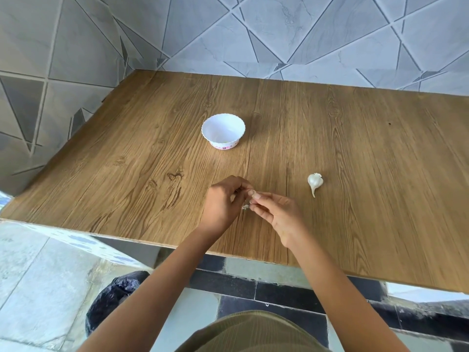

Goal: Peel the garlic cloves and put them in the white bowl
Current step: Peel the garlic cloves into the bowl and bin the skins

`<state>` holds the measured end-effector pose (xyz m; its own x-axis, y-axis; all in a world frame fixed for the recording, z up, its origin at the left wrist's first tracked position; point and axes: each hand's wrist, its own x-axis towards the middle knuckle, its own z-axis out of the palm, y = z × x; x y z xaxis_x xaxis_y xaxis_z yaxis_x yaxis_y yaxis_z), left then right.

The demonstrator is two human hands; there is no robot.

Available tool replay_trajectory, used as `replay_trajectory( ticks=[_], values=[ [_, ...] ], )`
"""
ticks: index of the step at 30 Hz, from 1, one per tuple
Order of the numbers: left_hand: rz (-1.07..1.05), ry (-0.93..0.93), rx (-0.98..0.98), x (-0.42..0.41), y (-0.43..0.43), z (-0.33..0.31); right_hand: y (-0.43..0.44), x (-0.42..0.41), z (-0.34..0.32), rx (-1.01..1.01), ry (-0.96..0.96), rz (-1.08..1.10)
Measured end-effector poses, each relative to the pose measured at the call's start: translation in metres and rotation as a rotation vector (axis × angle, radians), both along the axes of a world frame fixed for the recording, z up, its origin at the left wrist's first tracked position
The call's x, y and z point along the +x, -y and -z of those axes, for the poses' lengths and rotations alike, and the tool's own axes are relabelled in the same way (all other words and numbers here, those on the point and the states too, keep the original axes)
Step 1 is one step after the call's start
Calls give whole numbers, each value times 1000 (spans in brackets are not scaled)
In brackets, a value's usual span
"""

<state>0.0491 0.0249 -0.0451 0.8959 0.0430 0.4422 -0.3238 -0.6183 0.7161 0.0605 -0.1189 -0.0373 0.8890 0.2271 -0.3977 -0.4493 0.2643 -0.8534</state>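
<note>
Clove [245,207]: held just above the near-middle of the table [355,148], between the two hands. Only a small, pale, ragged bit shows below the fingertips and the rest is hidden, so its long axis and which way its tip points cannot be told. Left hand [223,199]: fingers curled in, tips pinching the clove from the left. Right hand [276,212]: thumb and forefinger pinch at the same spot from the right, other fingers loosely extended. Whether it grips the clove itself or a flap of skin cannot be told. Judgement: the step in hand is peeling one clove, skin probably partly on. Bulb [315,182]: lies on its side on the table, to the right of the hands and apart from them, and looks largely whole. Its long axis runs roughly far-to-near, fat end toward the wall and thin stalk pointing at the near table edge, slightly left. Bowl [223,130]: upright, beyond the hands, well apart from them and from the bulb. Its inside reads white, with perhaps a faint pale patch low down, too unclear to call a clove. Judgement: the task is early, with nothing surely in the bowl and most cloves left on the bulb. Bin [114,295]: lined with a black bag, on the floor below the near-left table edge.
</note>
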Motion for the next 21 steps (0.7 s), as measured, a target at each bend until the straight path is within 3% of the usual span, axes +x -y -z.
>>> replay_trajectory(
  ticks=[4, 7, 14, 17, 21],
  values=[
    [-109, 175, 261, -2, 1, 8, -3, -1, -2, -22, 12, 80],
    [-186, 183, 223, -5, 6, 10, -6, -3, -2, 8, -3, 109],
    [-249, 296, 287, -8, 10, 8, -10, -8, -8, 326, -283, 171],
    [-193, 228, 205, -7, 7, 9, -8, -8, -10, 308, -289, 165],
    [-12, -7, -74, -9, 3, 2, -5, -4, -9, 340, -318, 158]
  ],
)
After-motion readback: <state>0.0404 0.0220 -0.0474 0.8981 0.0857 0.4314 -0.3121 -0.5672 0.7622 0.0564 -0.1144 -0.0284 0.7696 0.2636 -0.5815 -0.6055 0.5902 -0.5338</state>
